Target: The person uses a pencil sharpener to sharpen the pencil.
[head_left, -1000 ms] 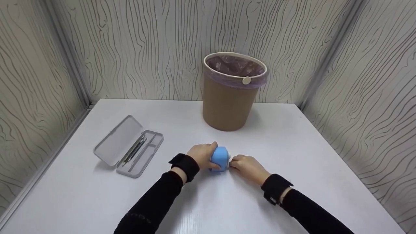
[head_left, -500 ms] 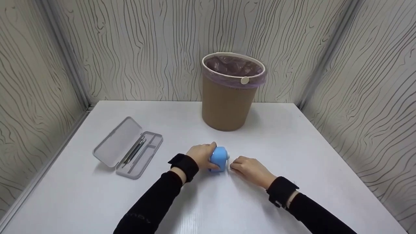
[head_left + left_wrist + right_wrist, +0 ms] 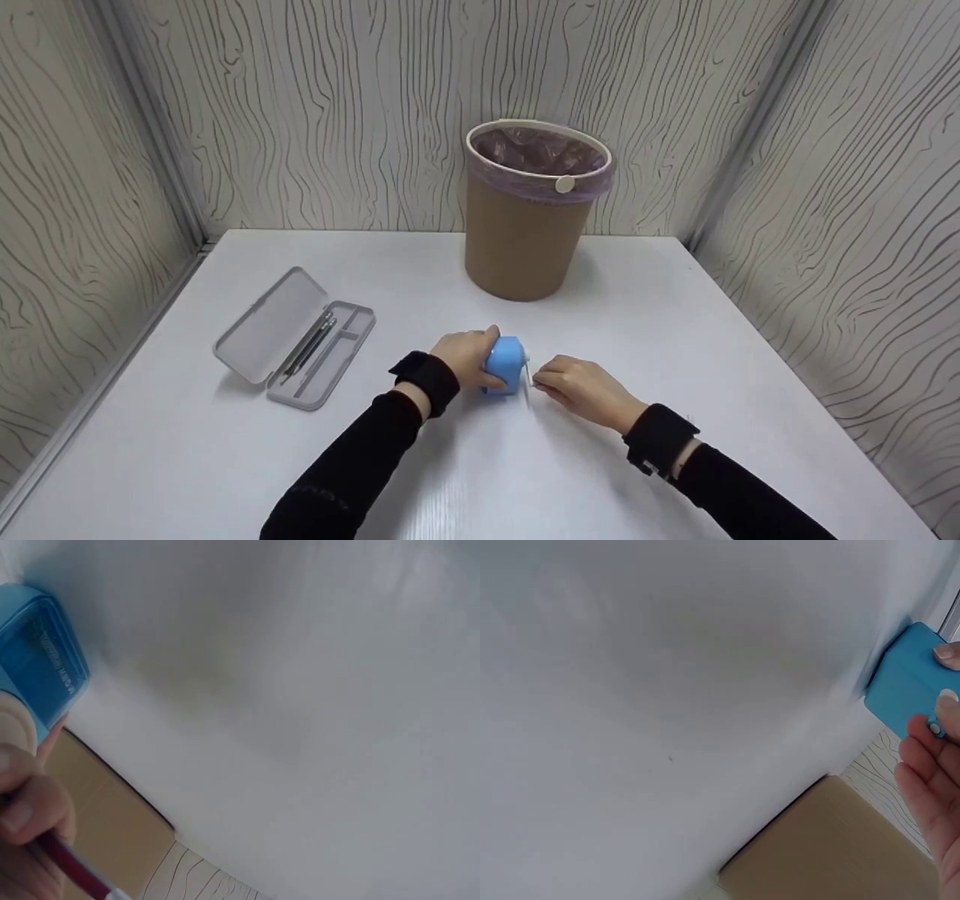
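Note:
A blue pencil sharpener stands on the white table, gripped from its left side by my left hand. In the left wrist view the sharpener shows a clear blue window and a round beige front. Curled fingers lie right by that front, round a dark red pencil-like shaft. My right hand pinches the end of the sharpener's thin crank on the right side. In the right wrist view, its fingertips meet at the small crank knob.
An open grey pencil case with several pencils lies on the left. Behind the hands stands a brown bin with a purple liner. Wood-patterned walls enclose the back and sides of the table.
My right hand has shifted slightly right and down with the crank, which now angles down to the fingers. My left hand and the sharpener have hardly moved.

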Available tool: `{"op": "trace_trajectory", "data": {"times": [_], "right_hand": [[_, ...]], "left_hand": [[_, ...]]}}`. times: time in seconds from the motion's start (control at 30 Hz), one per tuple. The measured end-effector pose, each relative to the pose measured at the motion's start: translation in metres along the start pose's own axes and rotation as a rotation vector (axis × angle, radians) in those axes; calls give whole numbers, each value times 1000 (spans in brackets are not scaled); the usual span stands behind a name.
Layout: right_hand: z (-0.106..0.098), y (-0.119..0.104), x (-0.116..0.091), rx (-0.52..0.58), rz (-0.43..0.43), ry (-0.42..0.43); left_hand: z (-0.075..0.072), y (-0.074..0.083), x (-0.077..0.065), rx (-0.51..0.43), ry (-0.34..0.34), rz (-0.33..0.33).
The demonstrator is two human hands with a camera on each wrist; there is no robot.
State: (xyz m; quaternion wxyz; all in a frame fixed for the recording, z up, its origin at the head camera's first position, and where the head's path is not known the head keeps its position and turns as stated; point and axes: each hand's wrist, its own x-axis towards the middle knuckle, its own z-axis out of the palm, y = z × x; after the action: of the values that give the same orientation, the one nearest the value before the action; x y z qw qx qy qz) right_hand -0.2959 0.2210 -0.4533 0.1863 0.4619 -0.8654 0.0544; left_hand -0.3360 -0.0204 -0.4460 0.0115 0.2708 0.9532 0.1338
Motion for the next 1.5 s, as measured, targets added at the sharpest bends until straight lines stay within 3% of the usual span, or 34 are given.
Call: {"op": "trace_trajectory", "data": {"times": [0.2, 0.43, 0.73, 1.07, 1.5], "right_hand": [[-2, 3, 0, -55, -27, 71], [-5, 2, 0, -101, -15, 89], [-10, 7, 2, -138, -14, 215], [-20, 17, 20, -141, 41, 159], [-19, 33, 50, -84, 180, 50]], "left_hand": [[2, 0, 0, 8, 14, 10], [1, -2, 2, -17, 10, 15], [0, 4, 5, 64, -5, 71], [0, 2, 4, 80, -4, 66], [0, 0, 5, 52, -18, 53]]}}
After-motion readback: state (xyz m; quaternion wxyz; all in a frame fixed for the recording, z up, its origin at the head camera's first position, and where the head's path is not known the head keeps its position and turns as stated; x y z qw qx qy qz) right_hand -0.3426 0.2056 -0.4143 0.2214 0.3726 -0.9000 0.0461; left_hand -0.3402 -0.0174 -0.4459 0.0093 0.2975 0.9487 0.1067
